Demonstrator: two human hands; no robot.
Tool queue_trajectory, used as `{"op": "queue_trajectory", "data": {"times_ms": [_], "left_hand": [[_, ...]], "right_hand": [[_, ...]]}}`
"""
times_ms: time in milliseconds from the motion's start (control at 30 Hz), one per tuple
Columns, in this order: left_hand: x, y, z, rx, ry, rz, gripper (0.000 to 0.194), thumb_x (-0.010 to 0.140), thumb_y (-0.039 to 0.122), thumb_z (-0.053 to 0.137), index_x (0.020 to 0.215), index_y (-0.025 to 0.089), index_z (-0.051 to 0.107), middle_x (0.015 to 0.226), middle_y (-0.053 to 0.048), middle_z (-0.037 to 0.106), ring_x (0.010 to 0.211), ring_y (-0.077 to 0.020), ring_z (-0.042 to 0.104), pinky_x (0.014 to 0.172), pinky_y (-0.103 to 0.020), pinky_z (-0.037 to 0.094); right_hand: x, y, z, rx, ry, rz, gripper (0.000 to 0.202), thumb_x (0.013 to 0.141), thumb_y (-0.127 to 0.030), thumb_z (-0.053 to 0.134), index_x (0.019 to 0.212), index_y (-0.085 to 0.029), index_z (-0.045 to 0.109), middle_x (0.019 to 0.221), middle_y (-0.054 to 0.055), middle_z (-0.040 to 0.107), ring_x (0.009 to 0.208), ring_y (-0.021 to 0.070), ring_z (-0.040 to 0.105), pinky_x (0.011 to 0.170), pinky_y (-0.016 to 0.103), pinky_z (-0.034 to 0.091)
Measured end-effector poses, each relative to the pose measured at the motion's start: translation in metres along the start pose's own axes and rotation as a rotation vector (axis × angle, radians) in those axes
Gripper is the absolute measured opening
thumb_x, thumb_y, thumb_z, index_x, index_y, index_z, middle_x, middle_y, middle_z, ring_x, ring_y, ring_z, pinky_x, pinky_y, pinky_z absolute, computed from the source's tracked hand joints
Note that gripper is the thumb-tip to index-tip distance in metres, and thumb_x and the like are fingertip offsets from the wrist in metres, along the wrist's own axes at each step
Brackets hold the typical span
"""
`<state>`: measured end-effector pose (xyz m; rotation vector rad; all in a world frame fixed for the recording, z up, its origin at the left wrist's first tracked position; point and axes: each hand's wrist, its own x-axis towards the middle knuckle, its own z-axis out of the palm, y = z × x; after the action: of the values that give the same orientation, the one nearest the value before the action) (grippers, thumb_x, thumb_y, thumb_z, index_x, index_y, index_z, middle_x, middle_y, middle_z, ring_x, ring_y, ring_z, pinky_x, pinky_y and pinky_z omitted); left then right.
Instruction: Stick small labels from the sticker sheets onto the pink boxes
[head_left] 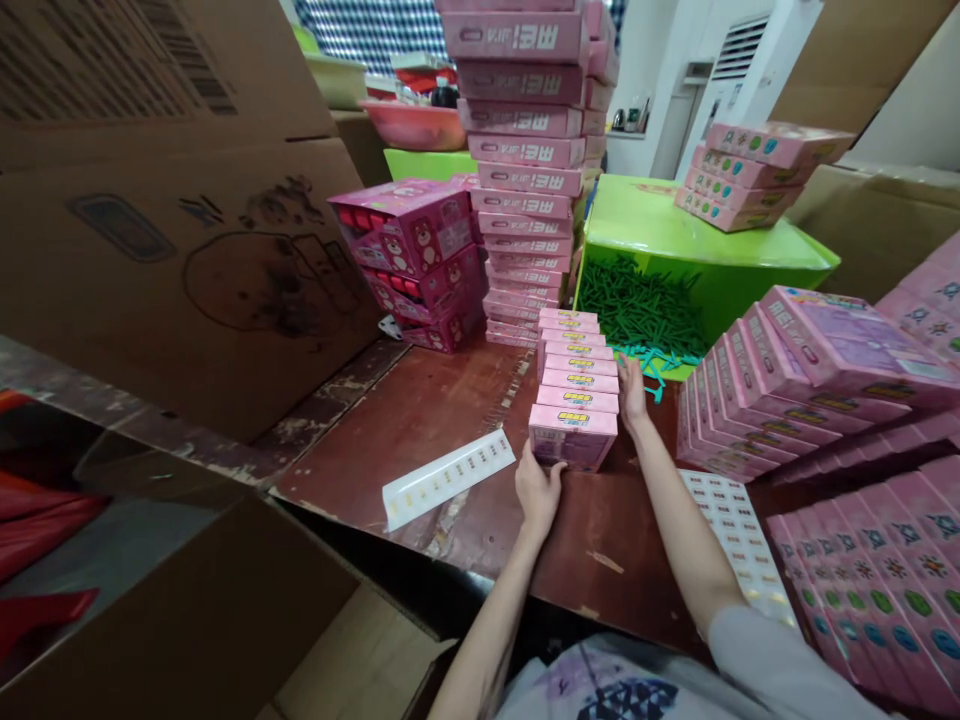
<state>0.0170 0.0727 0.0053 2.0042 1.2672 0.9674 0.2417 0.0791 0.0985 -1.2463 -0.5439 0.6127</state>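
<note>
A row of several small pink boxes [577, 398] stands on edge on the dark red table, running away from me. My left hand [538, 490] is at the near left corner of the front box, its fingers along the left side and its thumb across the lower front face. Along the right side of the row, my right hand [632, 393] rests with its fingers stretched out, touching or almost touching the boxes. A white strip of small gold stickers [450, 477] lies left of my left hand. Under my right forearm is a larger sticker sheet [739, 540].
Behind the row rises a tall stack of pink boxes [525, 180], beside darker pink display boxes [420, 240]. A green bin [750, 290] holds dark green pieces [637, 305]. More pink boxes [780, 390] fill the right. A large cardboard carton [187, 260] stands left.
</note>
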Motion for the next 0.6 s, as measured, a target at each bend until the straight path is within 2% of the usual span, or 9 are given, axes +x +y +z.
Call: {"op": "queue_trajectory", "data": {"times_ms": [100,200,267,333,400,467,533,600], "left_hand": [[0.003,0.003,0.003,0.033,0.001,-0.019,0.069,0.082,0.032,0.066,0.139,0.007,0.038,0.118,-0.022,0.065,0.11,-0.0328,0.064,0.093,-0.043,0.049],[0.006,0.016,0.0,0.064,-0.042,-0.037,0.072,0.081,0.027,0.066,0.141,0.003,0.035,0.121,-0.025,0.063,0.111,-0.0339,0.063,0.094,-0.045,0.049],[0.006,0.03,-0.011,0.122,-0.077,-0.033,0.078,0.079,0.024,0.069,0.144,0.0,0.031,0.131,-0.029,0.056,0.118,-0.0351,0.059,0.096,-0.044,0.047],[0.003,0.048,-0.029,0.284,-0.071,-0.094,0.08,0.076,0.025,0.072,0.141,-0.004,0.035,0.134,-0.035,0.05,0.123,-0.0405,0.054,0.096,-0.048,0.046],[0.001,0.069,-0.052,0.443,-0.09,-0.185,0.063,0.081,0.033,0.069,0.126,-0.006,0.051,0.123,-0.037,0.057,0.116,-0.0447,0.057,0.092,-0.053,0.046],[0.003,0.088,-0.072,0.41,-0.233,-0.195,0.045,0.089,0.042,0.058,0.101,0.0,0.066,0.1,-0.029,0.068,0.1,-0.0408,0.065,0.086,-0.05,0.048],[0.012,0.104,-0.085,0.136,-0.462,-0.094,0.041,0.089,0.047,0.056,0.082,0.01,0.07,0.085,-0.018,0.072,0.089,-0.0324,0.069,0.082,-0.041,0.051],[0.026,0.115,-0.089,-0.223,-0.632,-0.037,0.035,0.084,0.048,0.064,0.081,0.013,0.071,0.084,-0.013,0.074,0.084,-0.0262,0.07,0.077,-0.033,0.052]], "right_hand": [[-0.065,0.036,0.004,0.02,0.145,-0.181,0.065,0.087,-0.064,0.022,0.141,-0.029,0.032,0.149,0.007,0.045,0.138,0.0213,0.045,0.112,0.043,0.04],[-0.115,0.068,0.016,-0.111,0.177,-0.227,0.077,0.078,-0.064,0.045,0.144,-0.028,0.027,0.152,0.009,0.039,0.142,0.0243,0.039,0.116,0.044,0.036],[-0.13,0.083,0.022,-0.264,0.198,-0.184,0.082,0.073,-0.06,0.057,0.142,-0.024,0.03,0.147,0.012,0.045,0.137,0.0262,0.045,0.116,0.044,0.036],[-0.133,0.091,0.023,-0.369,0.242,-0.151,0.077,0.075,-0.057,0.06,0.139,-0.022,0.035,0.139,0.014,0.053,0.129,0.0264,0.052,0.113,0.043,0.039],[-0.13,0.094,0.021,-0.389,0.264,-0.154,0.069,0.078,-0.056,0.059,0.135,-0.021,0.041,0.131,0.014,0.059,0.121,0.026,0.057,0.109,0.041,0.043],[-0.126,0.096,0.019,-0.397,0.264,-0.164,0.065,0.078,-0.055,0.059,0.132,-0.02,0.046,0.122,0.013,0.064,0.111,0.0252,0.062,0.103,0.039,0.047],[-0.125,0.099,0.018,-0.399,0.257,-0.172,0.067,0.078,-0.056,0.058,0.131,-0.016,0.048,0.114,0.013,0.067,0.099,0.0242,0.066,0.095,0.038,0.051],[-0.124,0.102,0.017,-0.407,0.257,-0.192,0.075,0.077,-0.061,0.056,0.133,-0.011,0.047,0.11,0.014,0.068,0.091,0.0234,0.066,0.088,0.038,0.053]]}}
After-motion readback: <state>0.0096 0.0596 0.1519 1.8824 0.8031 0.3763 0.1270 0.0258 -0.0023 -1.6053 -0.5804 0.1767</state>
